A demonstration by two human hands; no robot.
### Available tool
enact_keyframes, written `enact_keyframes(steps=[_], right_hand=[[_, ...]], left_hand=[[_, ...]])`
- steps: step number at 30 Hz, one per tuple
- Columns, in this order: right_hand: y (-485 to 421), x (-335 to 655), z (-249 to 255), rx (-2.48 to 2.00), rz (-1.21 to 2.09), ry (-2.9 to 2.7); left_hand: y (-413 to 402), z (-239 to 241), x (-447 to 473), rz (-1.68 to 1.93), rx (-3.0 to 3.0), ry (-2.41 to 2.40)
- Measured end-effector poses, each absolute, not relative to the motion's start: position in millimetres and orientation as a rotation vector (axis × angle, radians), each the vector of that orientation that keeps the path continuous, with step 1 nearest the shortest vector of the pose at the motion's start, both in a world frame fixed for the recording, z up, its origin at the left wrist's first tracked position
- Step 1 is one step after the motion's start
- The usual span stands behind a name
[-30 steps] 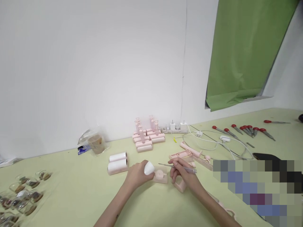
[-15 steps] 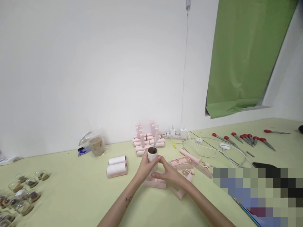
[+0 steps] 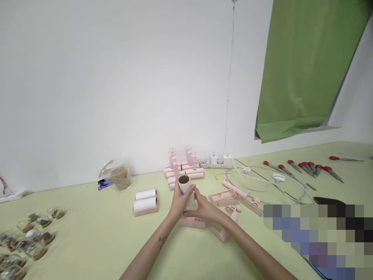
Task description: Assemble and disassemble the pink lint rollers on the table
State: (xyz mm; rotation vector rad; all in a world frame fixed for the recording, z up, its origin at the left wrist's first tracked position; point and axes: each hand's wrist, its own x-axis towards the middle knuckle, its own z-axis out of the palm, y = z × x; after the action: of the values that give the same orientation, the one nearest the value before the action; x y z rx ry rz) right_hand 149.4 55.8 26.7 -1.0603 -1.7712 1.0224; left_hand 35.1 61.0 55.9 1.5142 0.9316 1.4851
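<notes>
Both my hands hold a white paper roll with a brown cardboard core, its open end tilted up toward me. My left hand wraps round its left side. My right hand pinches its lower right side. Just under the hands a pink plastic holder lies on the pale green table, with another pink part to its right. The thin tool seen earlier does not show.
Two white rolls in a pink tray lie to the left. Stacked pink rollers stand by the wall, beside a power strip with white cables. Red-handled screwdrivers lie at right. A bagged cup and small jars sit at left.
The roll came up off the pink holder and now stands on end between both hands. The thin tool my right hand held has gone from sight.
</notes>
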Motion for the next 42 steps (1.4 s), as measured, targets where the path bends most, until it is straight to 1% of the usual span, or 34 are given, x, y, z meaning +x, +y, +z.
enact_keyframes(steps=[4,7,8,9,12,14,18,21,26,30,33,38,42], right_hand=[[59.3,135.2,18.0,-0.95,1.016,-1.583],[59.6,150.6,32.1,-0.941,0.89,-1.365],[58.3,159.9,39.2,-0.944,0.837,-1.284],[56.0,169.9,46.2,-0.942,0.784,-1.207],[43.0,197.5,62.4,-0.882,0.66,-1.016],[30.9,210.1,66.3,-0.844,0.635,-0.943],[9.3,224.3,60.5,-0.901,0.688,-0.995],[1.4,230.0,52.9,-0.927,0.715,-1.065],[-6.5,231.3,44.5,-0.972,0.732,-1.082],[-15.9,229.9,39.6,-1.023,0.742,-1.104],[-21.8,232.0,35.5,-1.072,0.729,-1.094],[-27.3,239.0,28.1,-1.105,0.711,-1.071],[-33.2,241.2,24.1,-1.108,0.706,-1.068]], left_hand=[[59.1,77.4,28.1,1.597,1.485,0.95],[55.4,90.5,14.8,1.688,1.64,0.992],[54.5,89.8,11.0,1.597,1.805,1.039],[53.6,86.0,8.1,1.415,2.013,1.084],[51.0,59.9,5.9,0.66,2.483,1.085],[48.1,39.5,7.3,0.479,2.557,1.06],[40.2,20.6,6.3,0.424,2.627,1.094],[36.1,24.2,1.8,0.386,2.681,1.058],[33.4,31.0,-1.8,0.352,2.611,1.005],[30.2,34.8,1.3,0.472,2.602,0.928],[30.5,40.3,4.2,0.569,2.579,0.958],[39.6,43.4,4.3,0.421,2.698,1.073],[44.6,32.2,3.6,0.338,2.741,1.07]])
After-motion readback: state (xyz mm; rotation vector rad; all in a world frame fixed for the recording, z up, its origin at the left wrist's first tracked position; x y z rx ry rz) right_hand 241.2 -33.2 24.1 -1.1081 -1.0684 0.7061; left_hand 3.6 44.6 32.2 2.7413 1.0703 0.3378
